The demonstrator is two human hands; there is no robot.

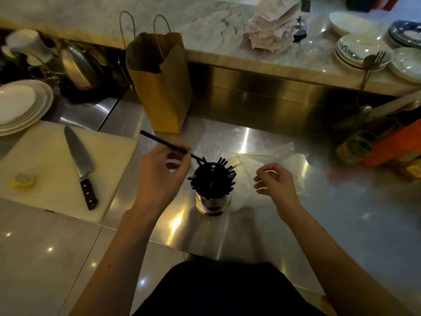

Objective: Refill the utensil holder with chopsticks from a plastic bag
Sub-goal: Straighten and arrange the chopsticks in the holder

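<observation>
A round metal utensil holder (211, 202) stands on the steel counter, packed with several black chopsticks (213, 179) that fan out at its top. My left hand (160, 172) pinches one black chopstick (159, 140), which is tilted with its lower tip at the holder's rim and its other end pointing up and left. My right hand (276, 181) hovers just right of the holder, fingers loosely curled and apart, holding nothing. A clear plastic bag (268, 160) lies flat on the counter behind and right of the holder; I cannot tell whether chopsticks are in it.
A brown paper bag (161, 87) stands behind the holder. To the left lie a cutting board (45, 179) with a large knife (79, 165) and a lemon piece (22, 180), plus stacked plates (25, 106). More plates (362, 51) and bottles (355, 147) crowd the right.
</observation>
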